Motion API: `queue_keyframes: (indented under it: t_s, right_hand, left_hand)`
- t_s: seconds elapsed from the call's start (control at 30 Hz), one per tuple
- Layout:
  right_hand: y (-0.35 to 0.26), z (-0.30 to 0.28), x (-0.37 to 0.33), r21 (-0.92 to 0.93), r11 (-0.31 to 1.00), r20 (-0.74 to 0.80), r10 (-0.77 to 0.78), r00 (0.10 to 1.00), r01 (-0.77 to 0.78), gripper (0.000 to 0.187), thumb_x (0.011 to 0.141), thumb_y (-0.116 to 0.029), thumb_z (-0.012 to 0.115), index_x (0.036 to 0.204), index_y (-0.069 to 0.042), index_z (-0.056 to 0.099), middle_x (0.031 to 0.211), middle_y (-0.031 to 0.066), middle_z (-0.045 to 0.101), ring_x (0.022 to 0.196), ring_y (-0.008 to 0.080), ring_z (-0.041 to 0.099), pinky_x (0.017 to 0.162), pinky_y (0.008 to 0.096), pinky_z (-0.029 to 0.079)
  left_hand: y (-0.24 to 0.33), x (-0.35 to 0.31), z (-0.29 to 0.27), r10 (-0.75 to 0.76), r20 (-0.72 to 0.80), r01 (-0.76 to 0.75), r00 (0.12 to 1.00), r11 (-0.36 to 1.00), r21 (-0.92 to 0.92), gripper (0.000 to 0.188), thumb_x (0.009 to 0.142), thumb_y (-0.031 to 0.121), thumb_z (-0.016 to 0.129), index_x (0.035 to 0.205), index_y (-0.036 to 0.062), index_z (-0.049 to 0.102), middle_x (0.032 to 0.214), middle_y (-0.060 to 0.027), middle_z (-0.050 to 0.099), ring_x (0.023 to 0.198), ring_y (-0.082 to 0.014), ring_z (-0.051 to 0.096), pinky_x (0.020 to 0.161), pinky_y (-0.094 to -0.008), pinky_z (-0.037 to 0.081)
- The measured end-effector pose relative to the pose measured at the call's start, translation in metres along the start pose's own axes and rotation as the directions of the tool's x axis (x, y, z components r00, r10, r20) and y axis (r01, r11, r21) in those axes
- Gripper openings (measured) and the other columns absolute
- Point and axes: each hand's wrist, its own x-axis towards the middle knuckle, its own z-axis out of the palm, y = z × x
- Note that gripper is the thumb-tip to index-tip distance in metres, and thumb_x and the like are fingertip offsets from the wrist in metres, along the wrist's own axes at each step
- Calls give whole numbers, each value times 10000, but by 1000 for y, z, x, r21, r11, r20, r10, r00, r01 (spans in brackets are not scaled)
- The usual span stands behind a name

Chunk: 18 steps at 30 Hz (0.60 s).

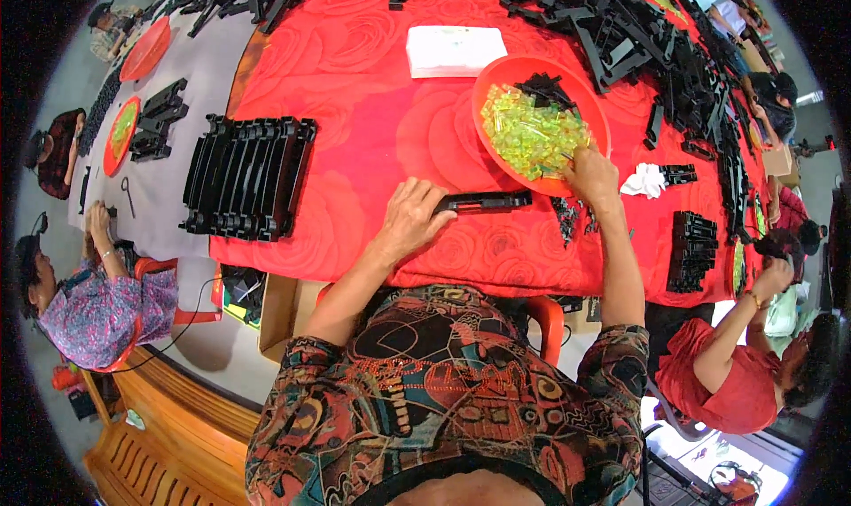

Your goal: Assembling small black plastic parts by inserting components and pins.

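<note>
My left hand (413,215) is closed around the left end of a long black plastic part (487,202) that lies flat on the red cloth. At the near right rim of a round red-orange bowl (600,107), my right hand (591,175) has its fingers pinched together, reaching in among many small yellow-green translucent pieces (527,134). What the pinched fingers hold, if anything, is too small to make out. Black pieces (547,89) lie at the bowl's far side. Just below the bowl, tiny black bits (567,220) are scattered on the cloth.
A row of black parts (248,178) stands at left, a smaller stack (693,252) at right. Beyond the bowl are a white tissue pack (454,51) and heaped black parts (612,27). A crumpled tissue (644,180) lies right. Other people sit at both sides.
</note>
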Motion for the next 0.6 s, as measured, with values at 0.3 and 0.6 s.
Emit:
queue_keyframes:
  t_s: [0.3,0.6]
  right_hand:
    - [-11,-12,-16,143,990,-132,34,991,-15,182,779,-158,551,862,2,526,779,197,603,752,370,611,641,454,486]
    - [-89,-28,-87,760,536,-262,-264,928,367,80,758,-23,638,823,-12,594,737,80,544,644,173,519,594,275,419]
  left_hand:
    - [-2,-6,1,130,44,-126,991,988,-84,349,684,258,718,911,26,591,821,-106,559,758,-281,519,691,-393,430]
    - [17,-1,-19,196,-106,-207,975,973,-100,338,690,227,710,940,30,596,886,-94,566,797,-260,524,671,-360,404]
